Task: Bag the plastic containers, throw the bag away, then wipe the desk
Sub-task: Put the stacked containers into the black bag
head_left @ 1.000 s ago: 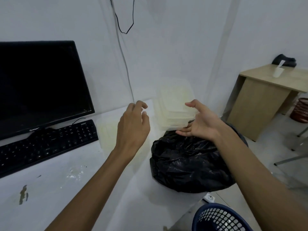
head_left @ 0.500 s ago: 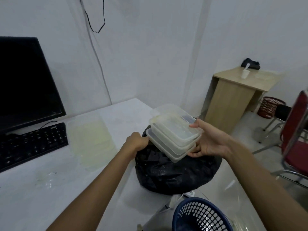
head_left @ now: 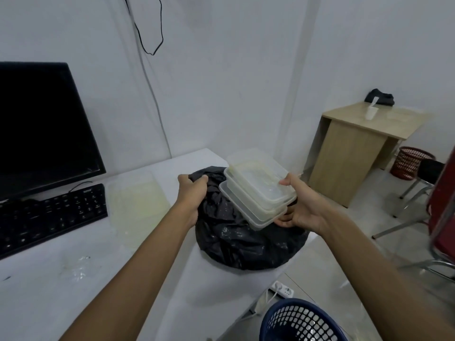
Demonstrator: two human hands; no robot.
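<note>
Containers [head_left: 258, 190]: stack of clear, thin-walled plastic tubs, rectangular w/ rounded corners, nested one in another, tilted down toward the person, yellowish film on the rims. Right hand [head_left: 301, 205] grips the stack at its near right end, thumb over the top rim, fingers curled underneath. Stack hangs just above the bag [head_left: 236, 242], a crinkled, glossy black plastic sack slumped at the right edge of the desk [head_left: 152, 286]. Left hand [head_left: 192, 193] is closed on a bunched fold of the bag's rim at its far left side, knuckles up.

Desk top is white, smooth, matte, w/ a wet smear [head_left: 78, 265] near the front left. Lids [head_left: 135, 203], flat, translucent, pale yellow-tinted, lie on the desk btwn the bag and a black keyboard [head_left: 49, 217]. Black monitor [head_left: 41, 126] stands behind the keyboard, screen dark. Dark blue mesh basket [head_left: 300, 321] on the floor below the desk edge, white power strip [head_left: 283, 290] beside it. Across the room: light wood-grain table [head_left: 357, 143], red mesh bin [head_left: 411, 162] next to it, red chair [head_left: 443, 205] w/ metal legs at right.
</note>
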